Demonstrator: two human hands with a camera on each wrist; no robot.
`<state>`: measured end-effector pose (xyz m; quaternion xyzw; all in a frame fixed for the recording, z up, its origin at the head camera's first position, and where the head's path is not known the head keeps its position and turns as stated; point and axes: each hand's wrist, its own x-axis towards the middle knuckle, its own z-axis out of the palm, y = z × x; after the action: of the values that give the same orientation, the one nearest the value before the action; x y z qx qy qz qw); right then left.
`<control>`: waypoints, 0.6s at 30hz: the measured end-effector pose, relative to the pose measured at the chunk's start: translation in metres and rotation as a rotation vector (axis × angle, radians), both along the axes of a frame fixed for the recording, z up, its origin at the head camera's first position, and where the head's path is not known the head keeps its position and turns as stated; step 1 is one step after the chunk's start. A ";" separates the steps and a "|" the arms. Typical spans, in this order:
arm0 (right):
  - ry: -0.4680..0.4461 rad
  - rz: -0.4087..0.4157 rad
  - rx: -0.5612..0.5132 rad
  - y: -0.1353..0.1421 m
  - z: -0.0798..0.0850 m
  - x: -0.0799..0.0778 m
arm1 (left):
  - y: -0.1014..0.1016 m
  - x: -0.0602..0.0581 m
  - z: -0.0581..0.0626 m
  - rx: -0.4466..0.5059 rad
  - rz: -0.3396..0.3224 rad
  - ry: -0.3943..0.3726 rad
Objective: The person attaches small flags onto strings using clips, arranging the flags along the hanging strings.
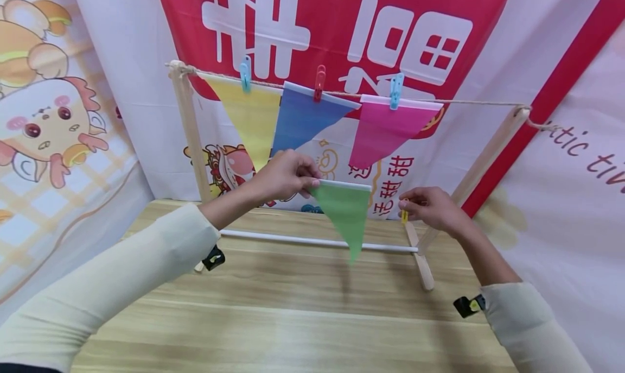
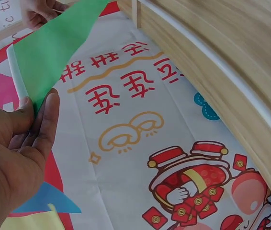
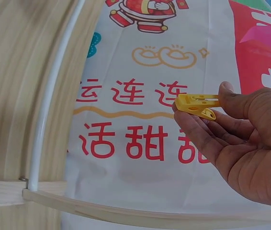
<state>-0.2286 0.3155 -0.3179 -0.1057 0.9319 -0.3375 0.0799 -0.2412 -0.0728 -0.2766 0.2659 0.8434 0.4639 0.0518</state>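
My left hand (image 1: pixel 288 173) pinches a green triangular pennant (image 1: pixel 345 204) by the left corner of its white top edge, and the point hangs down. In the right hand (image 1: pixel 434 209), fingers and thumb hold a yellow clothespin (image 3: pixel 197 104). Behind and above both hands runs a twine line (image 1: pixel 480 102). From it hang a yellow pennant (image 1: pixel 251 112), a blue pennant (image 1: pixel 310 115) and a pink pennant (image 1: pixel 390 126). A blue clothespin (image 1: pixel 246 74) grips the yellow one, a red clothespin (image 1: pixel 319 83) the blue one, and another blue clothespin (image 1: pixel 396 90) the pink one.
Wooden posts (image 1: pixel 187 128) carry the twine at left and right. A white rod (image 1: pixel 293 238) joins them low down, just above the wood-grain table (image 1: pixel 273 308). Printed cloth (image 1: pixel 561 210) hangs behind and at the sides.
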 end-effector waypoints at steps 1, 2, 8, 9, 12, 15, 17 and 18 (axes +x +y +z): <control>0.000 -0.004 0.005 0.000 0.001 0.000 | 0.001 0.000 0.001 -0.006 0.002 0.001; -0.001 -0.006 0.009 -0.001 0.002 -0.001 | 0.001 0.000 0.003 -0.013 0.004 0.002; 0.021 0.002 0.036 -0.001 0.009 -0.002 | 0.005 0.001 0.007 -0.037 0.011 -0.001; 0.028 0.004 0.040 -0.001 0.011 -0.002 | 0.006 0.001 0.007 -0.037 0.010 -0.002; 0.048 0.009 0.048 0.000 0.016 -0.001 | 0.007 0.001 0.007 -0.040 0.005 -0.004; 0.058 0.015 0.043 0.000 0.020 0.000 | 0.008 0.001 0.007 -0.038 -0.003 0.008; 0.061 0.015 0.037 -0.001 0.023 0.000 | 0.009 0.000 0.007 -0.030 -0.008 0.013; 0.062 0.016 0.033 -0.001 0.024 0.001 | 0.009 0.000 0.007 -0.025 -0.010 0.015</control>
<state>-0.2280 0.3144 -0.2942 -0.1221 0.9386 -0.3180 0.0553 -0.2412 -0.0639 -0.2694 0.2728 0.8482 0.4510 0.0512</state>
